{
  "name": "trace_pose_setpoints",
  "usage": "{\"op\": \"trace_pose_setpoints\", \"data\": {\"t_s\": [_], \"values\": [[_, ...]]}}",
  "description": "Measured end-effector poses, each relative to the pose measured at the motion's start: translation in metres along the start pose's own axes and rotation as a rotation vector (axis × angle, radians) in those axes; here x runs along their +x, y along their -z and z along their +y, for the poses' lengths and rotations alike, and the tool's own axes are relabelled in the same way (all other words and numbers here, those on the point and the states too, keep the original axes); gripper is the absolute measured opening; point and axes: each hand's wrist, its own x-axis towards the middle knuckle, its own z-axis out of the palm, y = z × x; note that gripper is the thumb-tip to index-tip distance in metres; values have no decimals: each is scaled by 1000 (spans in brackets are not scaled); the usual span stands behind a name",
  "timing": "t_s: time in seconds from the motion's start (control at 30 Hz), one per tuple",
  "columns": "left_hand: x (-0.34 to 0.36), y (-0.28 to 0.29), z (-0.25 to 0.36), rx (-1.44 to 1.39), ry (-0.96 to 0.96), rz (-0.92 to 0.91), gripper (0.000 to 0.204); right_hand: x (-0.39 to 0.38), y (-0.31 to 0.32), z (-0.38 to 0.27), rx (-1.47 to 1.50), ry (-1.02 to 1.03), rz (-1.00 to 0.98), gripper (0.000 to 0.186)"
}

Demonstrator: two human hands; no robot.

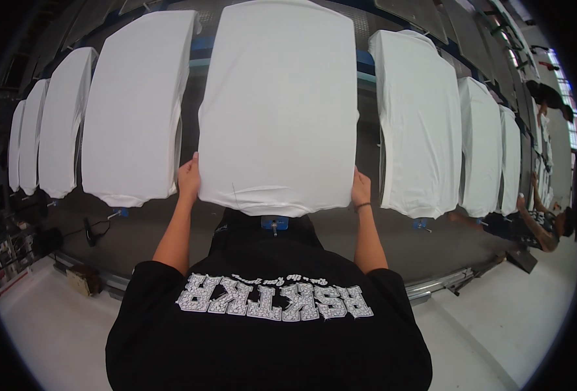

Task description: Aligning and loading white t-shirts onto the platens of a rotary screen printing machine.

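Note:
Straight in front of me a white T-shirt (279,98) is stretched over a long flat board, its lower end slightly wrinkled. My left hand (189,180) grips the shirt's left edge near the lower end, thumb upward. On the opposite edge my right hand (361,189), with a dark band at the wrist, holds the cloth at about the same height. The fingers of both hands are partly hidden behind the shirt's sides. Under the near end shows a blue clamp (275,224) with a small lever.
More boards covered in white shirts stand in a row on the left (135,107) and right (419,124). A dark handheld tool with a cord (89,231) is at lower left. A metal rail (442,285) runs behind my body. Another person (543,228) works at far right.

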Motion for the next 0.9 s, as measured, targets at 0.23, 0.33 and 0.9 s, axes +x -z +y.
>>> {"op": "trace_pose_setpoints", "data": {"t_s": [0.23, 0.33, 0.9], "values": [[-4, -2, -23, -156, 71, 72, 52, 1, -7, 39, 236, 58, 59, 46], [-10, 2, -30, -237, 92, 108, 52, -10, -11, 30, 268, -15, 62, 46], [-54, -25, -19, -762, 565, 608, 51, -61, -43, 8, 868, -468, 476, 34]]}}
